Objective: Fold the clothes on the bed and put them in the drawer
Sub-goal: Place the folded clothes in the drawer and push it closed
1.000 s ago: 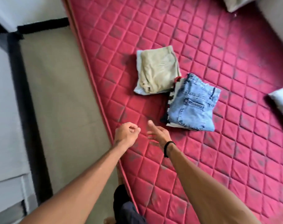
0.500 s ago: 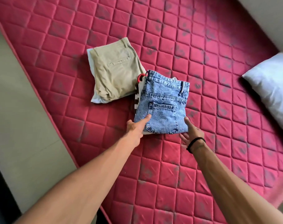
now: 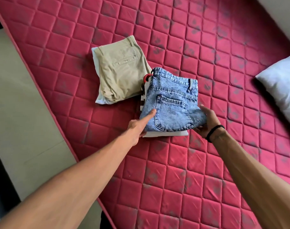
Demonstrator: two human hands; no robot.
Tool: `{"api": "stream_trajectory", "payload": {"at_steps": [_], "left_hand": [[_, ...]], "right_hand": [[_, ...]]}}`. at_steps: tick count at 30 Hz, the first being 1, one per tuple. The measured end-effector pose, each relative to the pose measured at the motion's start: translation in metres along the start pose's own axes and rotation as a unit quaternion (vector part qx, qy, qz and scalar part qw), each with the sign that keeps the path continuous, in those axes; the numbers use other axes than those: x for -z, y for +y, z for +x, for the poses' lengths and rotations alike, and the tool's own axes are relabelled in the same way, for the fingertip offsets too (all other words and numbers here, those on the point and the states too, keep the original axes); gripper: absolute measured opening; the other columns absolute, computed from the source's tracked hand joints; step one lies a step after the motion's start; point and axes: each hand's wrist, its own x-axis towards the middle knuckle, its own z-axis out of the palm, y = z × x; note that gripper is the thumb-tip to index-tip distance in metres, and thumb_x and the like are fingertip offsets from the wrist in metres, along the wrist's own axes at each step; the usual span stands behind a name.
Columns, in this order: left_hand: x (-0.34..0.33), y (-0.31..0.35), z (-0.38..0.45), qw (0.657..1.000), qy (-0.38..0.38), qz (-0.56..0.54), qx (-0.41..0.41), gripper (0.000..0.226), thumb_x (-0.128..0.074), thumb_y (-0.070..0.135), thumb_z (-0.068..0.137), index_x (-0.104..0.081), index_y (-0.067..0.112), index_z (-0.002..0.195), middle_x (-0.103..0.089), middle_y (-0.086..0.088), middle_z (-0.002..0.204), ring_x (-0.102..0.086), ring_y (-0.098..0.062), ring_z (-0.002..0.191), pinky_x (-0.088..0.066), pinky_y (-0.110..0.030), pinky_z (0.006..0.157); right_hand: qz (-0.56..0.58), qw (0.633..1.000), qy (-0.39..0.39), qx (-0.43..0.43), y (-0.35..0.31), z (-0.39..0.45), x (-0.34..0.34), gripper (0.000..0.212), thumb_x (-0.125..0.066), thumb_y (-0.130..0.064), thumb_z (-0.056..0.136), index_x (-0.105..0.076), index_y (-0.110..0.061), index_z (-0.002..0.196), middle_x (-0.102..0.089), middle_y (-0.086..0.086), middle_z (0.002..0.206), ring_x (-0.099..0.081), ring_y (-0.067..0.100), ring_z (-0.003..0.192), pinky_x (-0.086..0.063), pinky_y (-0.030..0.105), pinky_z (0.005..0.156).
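Folded clothes on the red quilted mattress (image 3: 174, 171), seen from the head camera. Two stacks lie near the mattress's left edge, the one that borders the floor. The nearer stack is topped by folded blue jeans (image 3: 172, 103) lying on a white garment (image 3: 165, 133), with a striped piece showing at its left side; its long axis runs away from the person, waistband at the far end. The left hand (image 3: 139, 128) meets the stack's near left corner, thumb laid on top of the denim and the remaining fingers apparently tucked beneath. The right hand (image 3: 207, 123) cups the near right corner, thumb over the denim edge and fingers under it, so both hands grasp the stack from opposite sides, about equally close. The second stack, folded khaki trousers (image 3: 122, 70) on a pale garment, lies just beyond and to the left, touching or nearly touching the jeans stack, closer to the left hand. A white pillow (image 3: 283, 86) rests at the mattress's right edge. No drawer is in view; the coming lift probably depends on raising both near corners together so that the layers stay aligned.
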Motion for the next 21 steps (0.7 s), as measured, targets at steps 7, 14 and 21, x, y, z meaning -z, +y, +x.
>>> {"api": "stream_trajectory", "payload": {"at_steps": [7, 14, 21], "left_hand": [[0.007, 0.063, 0.005, 0.992, -0.11, -0.033, -0.059, 0.048, -0.081, 0.052, 0.081, -0.072, 0.018, 0.113, -0.077, -0.004, 0.11, -0.075, -0.02, 0.089, -0.062, -0.033, 0.08], [0.028, 0.065, -0.013, 0.989, -0.099, -0.037, -0.107, 0.018, -0.078, 0.006, 0.087, -0.068, 0.015, 0.099, -0.075, -0.008, 0.106, -0.068, -0.014, 0.08, -0.058, -0.027, 0.076], [0.109, 0.033, -0.05, 0.981, -0.141, -0.066, -0.116, 0.061, -0.071, -0.01, 0.084, -0.058, 0.022, 0.134, -0.072, -0.006, 0.122, -0.068, -0.019, 0.111, -0.057, -0.028, 0.082]], "right_hand": [[-0.104, 0.984, -0.138, -0.04, -0.025, -0.005, -0.017, 0.015, -0.06, -0.012, 0.092, -0.068, -0.002, 0.099, -0.075, 0.015, 0.087, -0.074, 0.029, 0.072, -0.065, 0.041, 0.072], [-0.111, 0.983, -0.144, 0.029, -0.018, -0.014, -0.042, 0.046, -0.07, -0.032, 0.094, -0.064, -0.005, 0.132, -0.074, 0.019, 0.113, -0.076, 0.031, 0.082, -0.064, 0.048, 0.074], [-0.147, 0.956, -0.206, 0.147, 0.008, -0.053, -0.078, 0.036, -0.068, -0.009, 0.094, -0.064, -0.003, 0.128, -0.073, 0.016, 0.118, -0.075, 0.026, 0.089, -0.062, 0.048, 0.085]]}}
